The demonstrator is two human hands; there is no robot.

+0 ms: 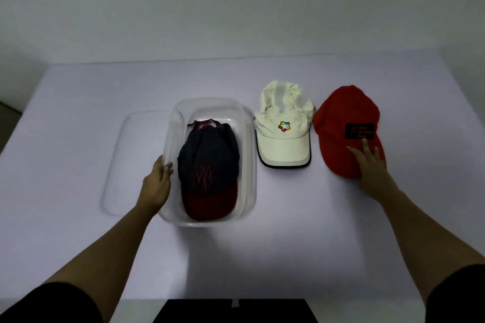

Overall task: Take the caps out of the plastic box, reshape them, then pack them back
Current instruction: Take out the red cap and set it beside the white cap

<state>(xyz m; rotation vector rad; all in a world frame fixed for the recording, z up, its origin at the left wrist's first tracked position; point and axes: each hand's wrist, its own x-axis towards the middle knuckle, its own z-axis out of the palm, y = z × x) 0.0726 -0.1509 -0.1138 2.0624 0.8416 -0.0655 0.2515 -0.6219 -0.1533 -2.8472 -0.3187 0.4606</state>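
A clear plastic box (250,155) stands mid-table with a navy cap (208,165) inside it, its dark red brim toward me. My left hand (157,183) rests against the box's left wall, fingers curled on the rim. To the right of the box lies a white cap (283,126) with a coloured logo. Further right sits a red cap (341,123) with a black patch. My right hand (370,162) lies flat on the red cap's brim, fingers spread and not gripping.
The box's clear lid (131,160) lies flat on the table just left of the box, partly under my left hand. The white table (262,257) ends at a wall behind. A dark object (233,311) sits at the near edge.
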